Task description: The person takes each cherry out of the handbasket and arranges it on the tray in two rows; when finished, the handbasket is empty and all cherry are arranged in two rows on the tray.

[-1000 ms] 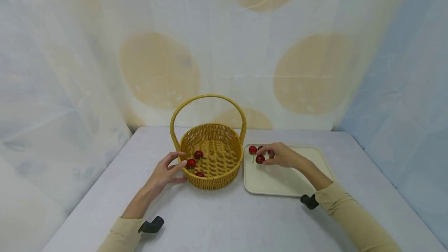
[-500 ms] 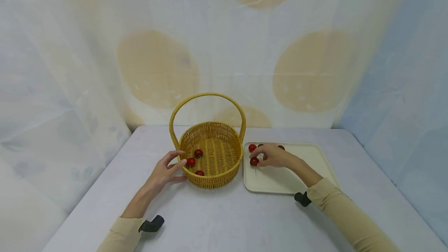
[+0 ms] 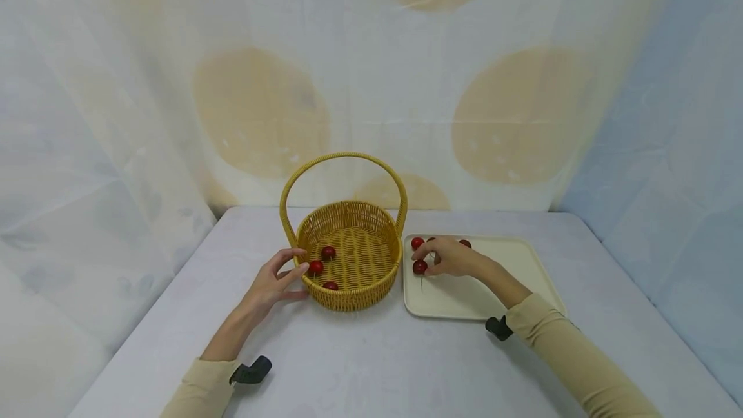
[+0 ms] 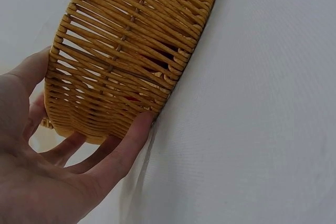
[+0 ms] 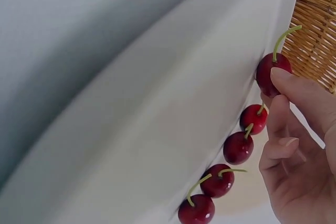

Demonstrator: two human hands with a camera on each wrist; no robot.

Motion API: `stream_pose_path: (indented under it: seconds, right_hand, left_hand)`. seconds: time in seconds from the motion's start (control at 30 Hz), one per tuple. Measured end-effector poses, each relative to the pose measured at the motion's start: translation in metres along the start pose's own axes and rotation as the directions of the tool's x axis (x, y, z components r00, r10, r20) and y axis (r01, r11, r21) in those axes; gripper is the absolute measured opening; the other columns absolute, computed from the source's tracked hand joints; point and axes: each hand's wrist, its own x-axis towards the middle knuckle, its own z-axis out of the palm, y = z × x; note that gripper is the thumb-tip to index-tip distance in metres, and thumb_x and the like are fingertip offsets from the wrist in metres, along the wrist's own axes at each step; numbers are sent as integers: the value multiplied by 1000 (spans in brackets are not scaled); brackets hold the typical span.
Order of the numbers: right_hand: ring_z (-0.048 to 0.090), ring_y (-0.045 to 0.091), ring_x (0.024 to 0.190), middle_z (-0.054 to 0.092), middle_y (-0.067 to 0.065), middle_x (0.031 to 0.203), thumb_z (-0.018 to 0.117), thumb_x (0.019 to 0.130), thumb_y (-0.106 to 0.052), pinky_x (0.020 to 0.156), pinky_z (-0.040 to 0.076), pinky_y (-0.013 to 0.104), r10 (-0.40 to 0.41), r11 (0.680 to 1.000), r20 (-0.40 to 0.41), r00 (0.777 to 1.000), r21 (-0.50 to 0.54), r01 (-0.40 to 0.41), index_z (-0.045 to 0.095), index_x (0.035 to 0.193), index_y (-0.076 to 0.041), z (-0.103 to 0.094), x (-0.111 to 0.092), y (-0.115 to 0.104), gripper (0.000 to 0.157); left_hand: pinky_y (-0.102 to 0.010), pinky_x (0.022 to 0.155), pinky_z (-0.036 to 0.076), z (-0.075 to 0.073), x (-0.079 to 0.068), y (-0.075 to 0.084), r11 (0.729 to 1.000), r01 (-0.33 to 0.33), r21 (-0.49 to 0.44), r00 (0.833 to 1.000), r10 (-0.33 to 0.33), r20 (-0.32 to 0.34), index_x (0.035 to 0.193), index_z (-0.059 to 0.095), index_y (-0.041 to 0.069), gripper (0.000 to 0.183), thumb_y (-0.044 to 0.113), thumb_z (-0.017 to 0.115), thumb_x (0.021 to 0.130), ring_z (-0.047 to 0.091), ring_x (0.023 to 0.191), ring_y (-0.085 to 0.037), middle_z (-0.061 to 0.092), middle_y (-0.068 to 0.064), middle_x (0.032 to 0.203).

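Observation:
My left hand (image 3: pixel 273 282) grips the near-left side of a yellow woven basket (image 3: pixel 354 302), its fingers against the outer wall (image 4: pixel 126 51) in the left wrist view. Inside the basket lie a bright red cherry (image 3: pixel 316 267) and two darker cherries (image 3: pixel 328 253). Over the left part of a cream tray (image 3: pixel 464 302), my right hand (image 3: pixel 455 258) pinches a dark red cherry (image 5: pixel 273 74) between thumb and fingers, its green stem sticking out. Beyond the hand, several cherries (image 5: pixel 238 148) sit in a row on the tray, partly hidden in the head view.
The basket's tall arched handle (image 3: pixel 348 155) stands above it. The tray is right beside the basket, on a table with a pale cloth (image 3: pixel 371 366). Patterned fabric (image 3: pixel 383 82) hangs behind and at both sides.
My right hand has moved a little to the left over the tray with the cherry in its pinch, and a dark cherry on its far side shows more. My left hand stays on the basket.

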Motion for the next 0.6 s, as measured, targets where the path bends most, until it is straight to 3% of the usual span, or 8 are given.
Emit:
stream_pose_path:
  seconds: [0.2,0.47,0.6]
  right_hand:
    - [58,13,72,70,12,117,76,84,-9,63,52,19,-13,1000,-12,1000,3,13,67,120,-3,-7,-4,-1,37]
    - [64,35,101,68,17,120,71,89,-10,79,57,27,-48,999,-38,998,7,48,66,122,-2,-19,-9,-6,34]
    - [64,32,100,69,17,118,70,91,-14,80,58,28,-50,998,-59,997,36,52,66,122,-2,-22,-10,-11,33]
  left_hand:
    - [-53,84,59,1,-1,1,1000,1,-5,1000,-1,3,142,40,10,60,35,66,94,41,139,-42,26,-5,158]
    - [-54,84,59,2,-2,2,1000,-5,-12,1000,5,7,142,39,9,61,35,65,94,40,139,-42,25,-5,158]
    - [-54,84,59,1,-1,1,1000,-8,-20,1000,8,8,143,38,8,60,34,65,95,40,139,-41,25,-5,158]
